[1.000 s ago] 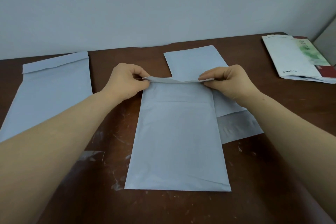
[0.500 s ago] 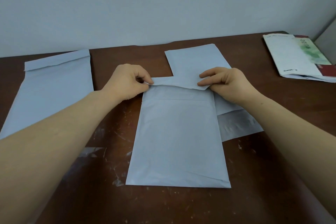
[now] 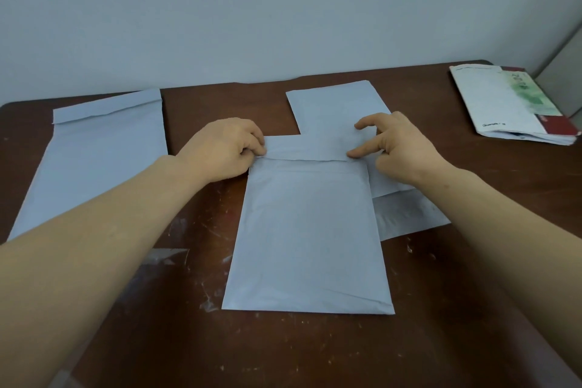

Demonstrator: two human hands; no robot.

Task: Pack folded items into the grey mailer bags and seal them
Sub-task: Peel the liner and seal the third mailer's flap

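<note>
Head view: what lies mid-counter?
— A flat rectangular grey plastic mailer bag, matte and softly creased. It lies lengthwise on the dark brown scratched wooden counter, with its closed bottom edge toward the person.

And its top end?
— A narrow grey flap is folded over across the mouth. Its lower edge draws a straight line across the bag, with a faint ridge just under it.

The hands?
— The left hand has its fingers curled, pinching the flap's left end. The right hand is loose and spread. One fingertip presses the flap's right end and the forefinger is lifted above it, so this hand grips nothing.

Anything beneath?
— A second grey plastic mailer lies partly under the first and slants away toward the wall. Its near end, paler and glossier, sticks out on the right, under the right wrist.

Elsewhere?
— A third grey mailer with a folded top band lies flat at the left, part-covered by the left forearm. A crumpled strip of clear film glints beside that forearm. At the far right corner sits a stack of white printed paper booklets, showing green print and a dark red edge. What the bags hold cannot be seen.
</note>
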